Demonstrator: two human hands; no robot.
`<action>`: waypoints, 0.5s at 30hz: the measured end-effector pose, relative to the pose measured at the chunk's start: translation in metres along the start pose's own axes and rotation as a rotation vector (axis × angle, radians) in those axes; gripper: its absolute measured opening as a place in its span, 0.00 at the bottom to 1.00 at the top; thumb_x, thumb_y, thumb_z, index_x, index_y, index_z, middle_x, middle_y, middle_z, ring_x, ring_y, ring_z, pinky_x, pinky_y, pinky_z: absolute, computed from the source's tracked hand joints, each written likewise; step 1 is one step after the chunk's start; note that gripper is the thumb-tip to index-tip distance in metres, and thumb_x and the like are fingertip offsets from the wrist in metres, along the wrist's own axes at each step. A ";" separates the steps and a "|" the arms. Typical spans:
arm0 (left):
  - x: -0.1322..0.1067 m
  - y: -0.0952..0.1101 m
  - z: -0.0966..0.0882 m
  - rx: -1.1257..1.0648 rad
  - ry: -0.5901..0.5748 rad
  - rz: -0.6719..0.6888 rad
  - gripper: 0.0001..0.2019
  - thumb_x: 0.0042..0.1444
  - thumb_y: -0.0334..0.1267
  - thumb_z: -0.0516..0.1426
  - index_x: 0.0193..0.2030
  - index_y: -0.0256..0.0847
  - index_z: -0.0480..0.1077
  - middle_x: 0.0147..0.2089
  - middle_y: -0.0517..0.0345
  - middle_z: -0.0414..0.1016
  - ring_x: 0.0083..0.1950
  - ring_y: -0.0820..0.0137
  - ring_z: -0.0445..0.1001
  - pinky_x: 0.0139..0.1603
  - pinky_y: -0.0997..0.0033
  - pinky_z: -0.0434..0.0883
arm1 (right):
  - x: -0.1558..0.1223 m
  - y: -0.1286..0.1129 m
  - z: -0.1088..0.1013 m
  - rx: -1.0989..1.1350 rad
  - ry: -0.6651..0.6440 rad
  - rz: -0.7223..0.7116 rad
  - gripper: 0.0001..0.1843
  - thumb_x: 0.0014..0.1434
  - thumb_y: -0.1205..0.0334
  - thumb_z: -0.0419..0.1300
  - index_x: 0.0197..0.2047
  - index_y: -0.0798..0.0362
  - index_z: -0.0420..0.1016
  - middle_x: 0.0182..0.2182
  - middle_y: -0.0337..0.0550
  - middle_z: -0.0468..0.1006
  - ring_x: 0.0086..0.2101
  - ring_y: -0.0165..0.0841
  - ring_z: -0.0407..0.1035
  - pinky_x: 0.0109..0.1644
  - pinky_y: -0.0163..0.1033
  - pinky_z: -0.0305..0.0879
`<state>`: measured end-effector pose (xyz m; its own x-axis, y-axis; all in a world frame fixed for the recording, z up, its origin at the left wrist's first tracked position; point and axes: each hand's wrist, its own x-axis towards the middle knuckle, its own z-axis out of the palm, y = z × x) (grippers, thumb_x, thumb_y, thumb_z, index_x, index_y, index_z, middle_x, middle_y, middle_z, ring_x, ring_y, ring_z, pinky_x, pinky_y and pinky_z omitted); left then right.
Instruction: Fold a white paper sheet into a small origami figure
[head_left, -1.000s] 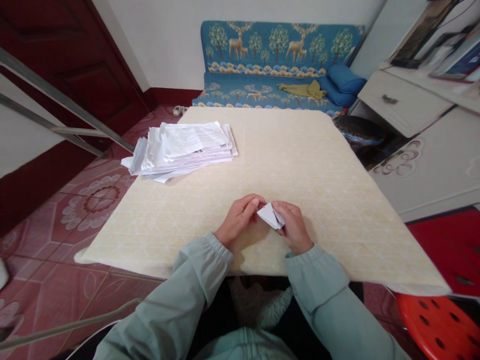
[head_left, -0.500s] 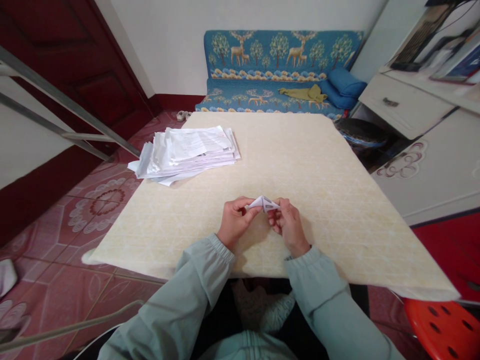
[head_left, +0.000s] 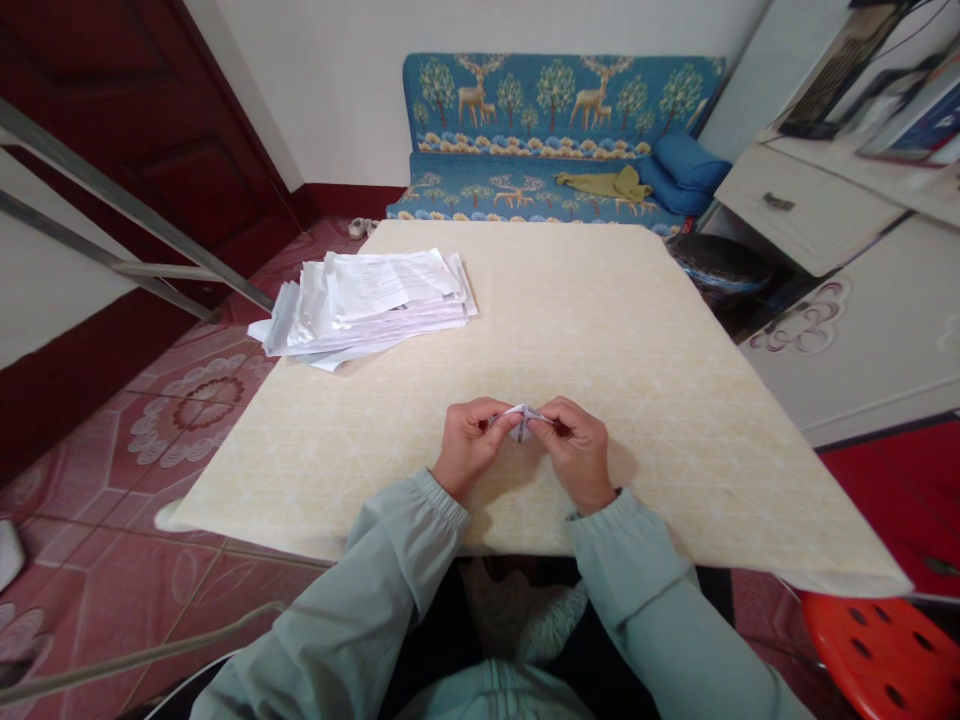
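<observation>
Fingers (head_left: pixel 491 413) of both hands are pinching a small folded white paper (head_left: pixel 523 420) from either side, closing in tighter than a moment ago, so the paper is showing less and sitting narrower between them, over the near half of the cream patterned table (head_left: pixel 637 340). The left hand (head_left: pixel 471 447) and right hand (head_left: pixel 577 452) are nearly meeting at it. A loose stack of printed white sheets (head_left: pixel 367 300) is lying further ahead on the table, towards the left. Beyond the table, a blue deer-patterned sofa (head_left: pixel 555 100) is standing against the wall, and pink patterned floor tiles (head_left: pixel 180 420) are spreading out on the left.
</observation>
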<state>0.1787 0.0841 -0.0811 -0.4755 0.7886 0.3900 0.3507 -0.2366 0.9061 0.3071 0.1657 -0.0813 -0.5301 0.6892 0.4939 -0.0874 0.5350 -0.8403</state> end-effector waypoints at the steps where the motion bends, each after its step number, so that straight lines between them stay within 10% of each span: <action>1: 0.000 0.000 0.001 0.021 0.018 0.001 0.10 0.54 0.40 0.61 0.28 0.36 0.78 0.25 0.56 0.77 0.26 0.74 0.70 0.28 0.76 0.65 | 0.000 0.000 0.000 -0.009 0.003 -0.011 0.09 0.56 0.65 0.61 0.25 0.52 0.71 0.22 0.35 0.67 0.25 0.28 0.60 0.28 0.36 0.55; 15: 0.000 -0.011 0.001 -0.133 -0.071 -0.103 0.17 0.54 0.41 0.61 0.49 0.39 0.71 0.37 0.54 0.77 0.33 0.71 0.75 0.33 0.75 0.72 | -0.001 -0.002 -0.005 0.052 0.074 0.050 0.04 0.59 0.62 0.58 0.39 0.50 0.71 0.39 0.42 0.71 0.38 0.32 0.67 0.35 0.36 0.63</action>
<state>0.1758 0.0870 -0.0911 -0.4436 0.8495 0.2857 0.1908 -0.2219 0.9562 0.3123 0.1669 -0.0790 -0.4716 0.7495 0.4645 -0.1069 0.4743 -0.8738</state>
